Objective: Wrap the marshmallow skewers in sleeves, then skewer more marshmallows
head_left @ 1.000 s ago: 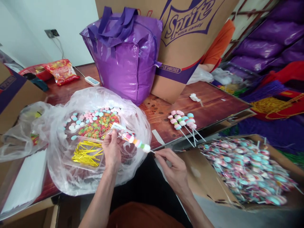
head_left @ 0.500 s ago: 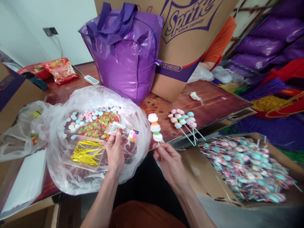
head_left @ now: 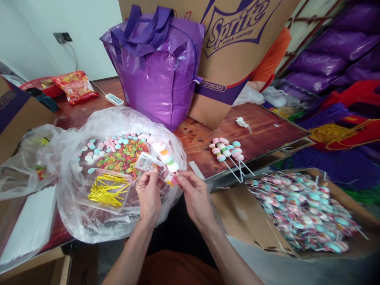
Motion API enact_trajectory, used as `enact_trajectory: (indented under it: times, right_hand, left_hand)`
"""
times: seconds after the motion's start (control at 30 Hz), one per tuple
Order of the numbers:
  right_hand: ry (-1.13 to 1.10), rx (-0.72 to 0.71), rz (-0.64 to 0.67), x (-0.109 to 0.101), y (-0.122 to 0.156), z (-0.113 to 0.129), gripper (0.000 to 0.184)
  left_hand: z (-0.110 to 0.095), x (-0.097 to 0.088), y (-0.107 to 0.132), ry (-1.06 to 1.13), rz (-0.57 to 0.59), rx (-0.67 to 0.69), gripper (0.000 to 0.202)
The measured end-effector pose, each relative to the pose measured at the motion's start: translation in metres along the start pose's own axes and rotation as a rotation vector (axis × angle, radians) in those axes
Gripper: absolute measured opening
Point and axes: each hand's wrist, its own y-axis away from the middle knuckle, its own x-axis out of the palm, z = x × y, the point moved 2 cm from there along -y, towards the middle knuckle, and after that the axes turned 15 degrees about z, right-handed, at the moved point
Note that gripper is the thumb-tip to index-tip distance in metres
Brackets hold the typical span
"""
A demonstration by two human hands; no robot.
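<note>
My left hand (head_left: 149, 198) pinches a small clear printed candy bag (head_left: 145, 161) over the plastic-lined tray of sweets. In my right hand (head_left: 194, 198) is a marshmallow candy stick (head_left: 164, 153), gripped low by its stick, its stacked pink, orange, blue, green and white pieces tilted up to the left. The candy overlaps the bag; whether it is inside cannot be made out. Below and left of my hands, yellow twist ties (head_left: 108, 190) lie in a clear plastic box (head_left: 127, 189). Behind them are ring-shaped candies (head_left: 121, 158) and pastel candy discs (head_left: 114, 142).
Several candy sticks (head_left: 227, 148) rest at the table's (head_left: 204, 146) edge. A cardboard box (head_left: 234, 213) of wrapped candy sticks stands lower right. A purple bag (head_left: 154, 75) and a large carton (head_left: 225, 59) stand behind. An orange sleeve (head_left: 274, 53) of another person shows beyond the carton.
My right hand has brought the candy stick left and tilted it over the printed bag in my left hand. The left hand has shifted slightly right and down.
</note>
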Motion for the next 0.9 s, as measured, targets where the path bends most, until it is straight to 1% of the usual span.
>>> enact_trajectory:
  times: [0.1,0.2,0.3,0.37,0.43,0.5,0.6,0.63,0.7,0.8,0.9]
  right_hand:
    - [0.063,-0.012,-0.013,0.004,-0.003,-0.001,0.015]
    - [0.139,-0.05,-0.045,-0.003,-0.006,-0.003,0.014]
    - [0.212,-0.084,0.013,-0.011,-0.008,-0.002,0.013]
    - [0.258,-0.086,0.052,-0.014,-0.008,-0.001,0.013]
    - [0.289,-0.085,0.039,-0.017,-0.008,-0.001,0.014]
    - [0.297,-0.093,-0.005,-0.02,-0.009,-0.003,0.017]
    - [0.31,-0.104,-0.027,-0.024,-0.012,-0.005,0.019]
    - [0.319,-0.106,-0.023,-0.026,-0.012,-0.006,0.02]
    - [0.341,-0.109,-0.012,-0.029,-0.012,-0.004,0.02]
    - [0.365,-0.111,0.018,-0.029,-0.01,0.001,0.018]
    - [0.366,-0.116,0.024,-0.028,-0.009,0.003,0.018]
  left_hand:
    - [0.001,0.0,0.003,0.003,0.039,-0.005,0.03]
    - [-0.003,-0.005,0.002,0.022,0.06,-0.039,0.028]
    - [-0.007,-0.014,-0.004,0.014,0.042,-0.11,0.03]
    - [-0.009,-0.018,-0.007,-0.01,0.008,-0.132,0.032]
    - [-0.008,-0.018,-0.006,-0.034,-0.031,-0.107,0.035]
    - [-0.006,-0.015,-0.003,-0.066,-0.054,-0.044,0.035]
    - [-0.002,-0.009,0.004,-0.084,-0.035,0.013,0.032]
    - [-0.001,-0.008,0.006,-0.069,-0.026,0.003,0.03]
    - [0.001,-0.008,0.006,-0.025,-0.008,-0.064,0.03]
    - [0.0,-0.011,0.001,0.002,0.026,-0.15,0.032]
    - [-0.001,-0.014,-0.003,-0.017,0.002,-0.121,0.03]
